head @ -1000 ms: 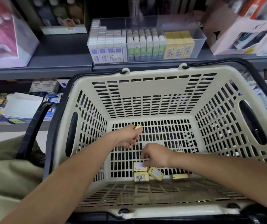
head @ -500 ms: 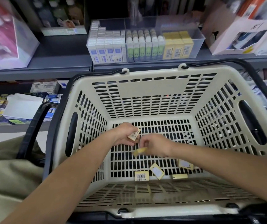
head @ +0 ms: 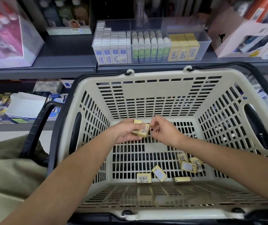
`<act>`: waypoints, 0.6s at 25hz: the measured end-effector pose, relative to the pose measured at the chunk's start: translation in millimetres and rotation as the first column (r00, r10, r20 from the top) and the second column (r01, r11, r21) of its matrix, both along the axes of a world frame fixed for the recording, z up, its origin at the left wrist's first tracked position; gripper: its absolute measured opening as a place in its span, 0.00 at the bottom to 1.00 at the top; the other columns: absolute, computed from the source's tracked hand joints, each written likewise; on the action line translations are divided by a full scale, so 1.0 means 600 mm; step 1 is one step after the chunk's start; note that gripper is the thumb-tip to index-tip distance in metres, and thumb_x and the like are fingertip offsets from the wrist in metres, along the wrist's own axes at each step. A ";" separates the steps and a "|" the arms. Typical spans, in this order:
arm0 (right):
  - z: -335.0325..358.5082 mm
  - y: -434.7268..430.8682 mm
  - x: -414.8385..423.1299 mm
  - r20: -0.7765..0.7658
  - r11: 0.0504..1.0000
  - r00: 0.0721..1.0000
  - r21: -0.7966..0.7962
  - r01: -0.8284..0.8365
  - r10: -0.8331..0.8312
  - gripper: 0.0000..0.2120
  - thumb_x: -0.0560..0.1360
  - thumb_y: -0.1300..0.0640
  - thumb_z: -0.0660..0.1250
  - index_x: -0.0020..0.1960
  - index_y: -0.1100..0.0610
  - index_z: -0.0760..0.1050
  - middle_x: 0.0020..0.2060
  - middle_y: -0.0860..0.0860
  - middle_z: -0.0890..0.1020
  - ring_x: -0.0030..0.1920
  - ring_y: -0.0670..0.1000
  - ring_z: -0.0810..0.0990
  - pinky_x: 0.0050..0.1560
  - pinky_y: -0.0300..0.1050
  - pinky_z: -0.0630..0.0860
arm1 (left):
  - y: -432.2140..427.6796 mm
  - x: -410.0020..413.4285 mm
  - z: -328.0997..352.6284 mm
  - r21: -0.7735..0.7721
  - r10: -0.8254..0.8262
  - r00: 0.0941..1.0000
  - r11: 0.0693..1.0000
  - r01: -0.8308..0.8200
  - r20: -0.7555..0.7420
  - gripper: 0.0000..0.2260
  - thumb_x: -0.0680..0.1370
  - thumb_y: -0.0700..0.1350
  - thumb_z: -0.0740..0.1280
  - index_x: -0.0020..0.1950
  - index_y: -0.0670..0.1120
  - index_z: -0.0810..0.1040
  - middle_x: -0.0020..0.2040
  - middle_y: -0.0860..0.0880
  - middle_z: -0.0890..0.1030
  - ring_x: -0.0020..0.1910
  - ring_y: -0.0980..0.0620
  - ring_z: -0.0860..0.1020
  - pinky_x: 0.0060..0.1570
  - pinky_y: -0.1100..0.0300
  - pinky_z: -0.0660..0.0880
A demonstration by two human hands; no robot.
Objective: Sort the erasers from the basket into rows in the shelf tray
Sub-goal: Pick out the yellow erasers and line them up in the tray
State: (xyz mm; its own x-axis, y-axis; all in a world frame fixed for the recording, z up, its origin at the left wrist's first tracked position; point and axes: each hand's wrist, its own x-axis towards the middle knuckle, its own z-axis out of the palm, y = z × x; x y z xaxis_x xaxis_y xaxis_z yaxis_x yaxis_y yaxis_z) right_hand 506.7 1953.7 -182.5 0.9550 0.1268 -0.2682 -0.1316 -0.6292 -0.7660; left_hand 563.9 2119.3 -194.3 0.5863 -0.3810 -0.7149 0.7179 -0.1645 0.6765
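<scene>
Inside the beige slotted basket [head: 159,93], my left hand [head: 126,132] holds two yellow erasers [head: 143,130], one stacked behind the other. My right hand [head: 164,130] is right beside them, its fingertips pinching the corner of the front eraser. Several more yellow erasers [head: 158,173] lie loose on the basket floor near the front and right. On the shelf behind stands the clear shelf tray [head: 204,44], filled with rows of white-blue, green-white and yellow erasers [head: 184,49].
The basket's black handles [head: 37,132] hang down at the left and right. A pink box [head: 5,34] sits on the shelf at far left, a white carton [head: 243,38] at far right. Packets and paper lie on the lower shelf at left.
My right hand lifted a yellow eraser off the basket floor and brought it up to my left hand, which now holds two. Both hands rose slightly.
</scene>
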 end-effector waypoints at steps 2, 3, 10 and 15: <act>-0.008 0.003 -0.011 -0.135 0.993 0.985 -0.050 -0.111 0.103 0.06 0.74 0.62 0.65 0.45 0.52 0.72 0.40 0.45 0.76 0.38 0.44 0.76 0.37 0.28 0.71 | 0.000 0.001 0.002 0.019 0.001 1.000 1.000 -0.001 -0.002 0.11 0.73 0.37 0.70 0.54 0.40 0.74 0.47 0.41 0.83 0.44 0.47 0.83 0.38 0.57 0.81; -0.015 0.007 -0.020 -0.217 0.970 0.953 -0.070 -0.232 0.212 0.04 0.74 0.61 0.65 0.46 0.53 0.75 0.42 0.45 0.78 0.42 0.44 0.78 0.42 0.31 0.74 | 0.000 0.000 0.002 0.032 -0.009 1.000 0.999 0.009 -0.008 0.12 0.73 0.35 0.70 0.55 0.39 0.73 0.49 0.40 0.82 0.46 0.46 0.83 0.40 0.55 0.81; -0.035 0.037 -0.057 -0.517 0.799 0.718 -0.103 -0.592 0.466 0.14 0.74 0.60 0.67 0.59 0.59 0.76 0.55 0.54 0.80 0.54 0.52 0.79 0.53 0.44 0.76 | 0.000 -0.005 -0.004 0.093 -0.134 0.991 0.987 0.135 -0.017 0.13 0.71 0.31 0.70 0.51 0.44 0.73 0.50 0.42 0.80 0.48 0.47 0.81 0.40 0.55 0.81; -0.043 0.052 -0.074 -0.518 0.724 0.697 -0.196 -0.661 0.496 0.19 0.74 0.55 0.68 0.63 0.60 0.73 0.58 0.54 0.79 0.55 0.52 0.77 0.47 0.38 0.69 | -0.002 -0.010 -0.008 0.205 -0.283 0.959 0.938 0.280 -0.013 0.13 0.71 0.35 0.71 0.53 0.44 0.73 0.44 0.44 0.82 0.40 0.51 0.82 0.36 0.60 0.79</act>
